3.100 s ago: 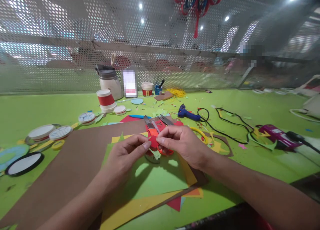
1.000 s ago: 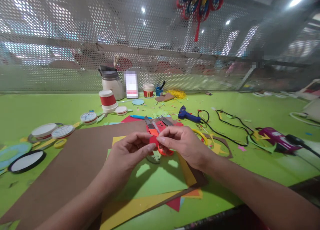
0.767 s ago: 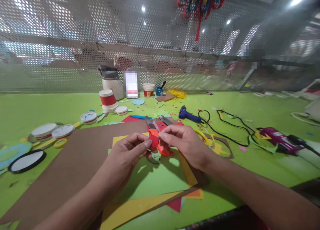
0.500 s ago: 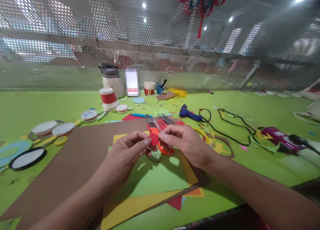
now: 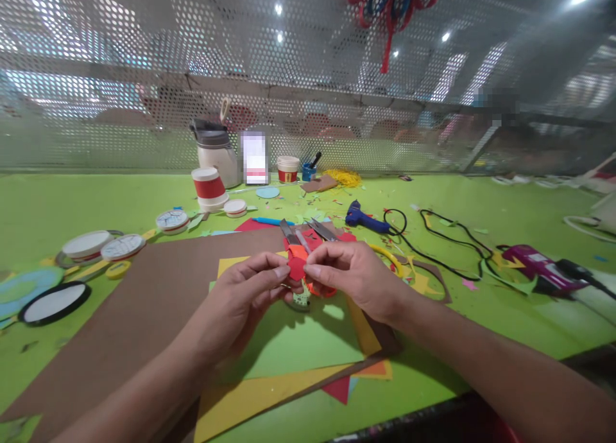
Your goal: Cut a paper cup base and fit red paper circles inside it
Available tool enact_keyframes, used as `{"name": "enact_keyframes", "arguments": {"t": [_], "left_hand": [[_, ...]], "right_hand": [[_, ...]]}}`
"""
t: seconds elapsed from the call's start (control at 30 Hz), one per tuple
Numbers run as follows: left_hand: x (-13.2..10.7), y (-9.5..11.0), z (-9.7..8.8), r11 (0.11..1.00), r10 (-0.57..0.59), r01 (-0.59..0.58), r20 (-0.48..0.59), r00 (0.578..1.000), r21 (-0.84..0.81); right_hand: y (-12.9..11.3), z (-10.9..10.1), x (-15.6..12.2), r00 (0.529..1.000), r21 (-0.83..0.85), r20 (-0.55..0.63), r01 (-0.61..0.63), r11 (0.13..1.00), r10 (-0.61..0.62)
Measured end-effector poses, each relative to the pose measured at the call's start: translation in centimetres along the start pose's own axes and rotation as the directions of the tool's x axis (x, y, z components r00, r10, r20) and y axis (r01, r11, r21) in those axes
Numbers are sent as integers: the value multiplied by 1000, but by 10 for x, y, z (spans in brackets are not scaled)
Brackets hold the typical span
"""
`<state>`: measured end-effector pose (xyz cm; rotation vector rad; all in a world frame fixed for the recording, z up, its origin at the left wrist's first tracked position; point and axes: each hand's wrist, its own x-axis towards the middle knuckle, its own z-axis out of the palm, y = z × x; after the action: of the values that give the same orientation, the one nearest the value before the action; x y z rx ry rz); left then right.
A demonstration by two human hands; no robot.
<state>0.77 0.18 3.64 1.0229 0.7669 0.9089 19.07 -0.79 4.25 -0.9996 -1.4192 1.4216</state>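
Observation:
A small red paper cut-out (image 5: 296, 269) is pinched between both hands above the table. My left hand (image 5: 243, 302) grips its left edge with thumb and forefinger. My right hand (image 5: 353, 276) pinches its right edge, fingers curled. Just beneath them lie orange-handled scissors (image 5: 317, 289) and a small pale patterned piece (image 5: 301, 298). Green (image 5: 298, 340), yellow (image 5: 250, 398) and brown (image 5: 135, 314) paper sheets lie stacked under the hands.
A blue glue gun (image 5: 363, 219) with black cord (image 5: 443, 241) lies beyond the hands, a magenta tool (image 5: 536, 263) at right. Round lids and clock faces (image 5: 103, 247) sit at left. Cups (image 5: 208, 189), a jug (image 5: 215, 154) and scraps stand by the perforated screen (image 5: 144, 77).
Both hands stay pinched on the red cut-out and only shift their fingers slightly; the piece has been worked a little between them. Nothing else on the table has moved.

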Motion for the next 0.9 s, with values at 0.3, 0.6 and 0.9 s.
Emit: {"name": "enact_keyframes", "arguments": {"t": [0.3,0.6,0.9], "left_hand": [[1,-2,2,999,16,-16,-17,1000,39],[1,-2,1,999,-14,14,-2,1000,36],[2,-3,-1,999,-21,22,-20,1000,39]], "right_hand": [[1,0,2,1000,-1,10,-7,1000,7],[2,0,1,1000,19,8,-9,1000,9],[5,0,3,1000,26,1,-10,1000,10]]}}
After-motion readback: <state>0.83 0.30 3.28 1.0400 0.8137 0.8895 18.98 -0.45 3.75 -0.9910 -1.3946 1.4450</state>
